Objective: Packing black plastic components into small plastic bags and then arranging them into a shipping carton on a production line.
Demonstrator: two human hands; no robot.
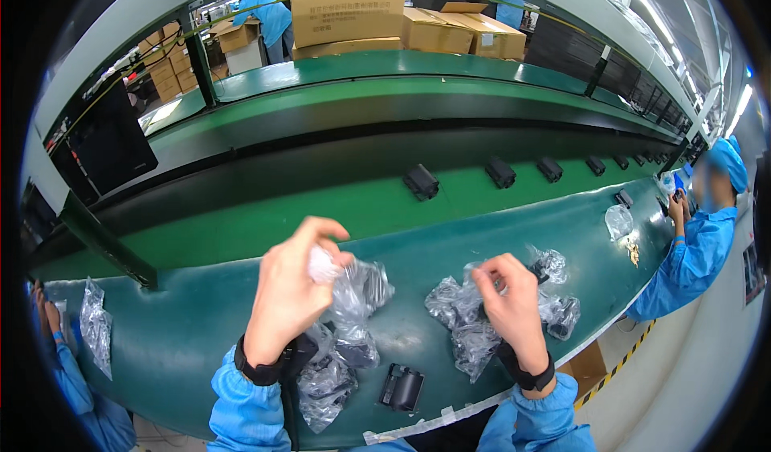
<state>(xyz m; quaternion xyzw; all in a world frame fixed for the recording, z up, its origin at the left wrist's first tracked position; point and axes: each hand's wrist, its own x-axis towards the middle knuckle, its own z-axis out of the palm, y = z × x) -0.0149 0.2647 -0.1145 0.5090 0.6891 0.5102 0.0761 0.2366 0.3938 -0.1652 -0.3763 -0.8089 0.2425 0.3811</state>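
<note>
Fingers (325,225) of left hand (285,291) curled closed round crumpled white wad (323,267); right hand's (514,298) half-curled, hold unclear. Clear crumpled plastic bag (474,339) lies just left of nearer right hand.

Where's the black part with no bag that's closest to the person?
The black part lies in the lower middle of the head view, on the green table near its front edge, between clear bags left and right.
</note>
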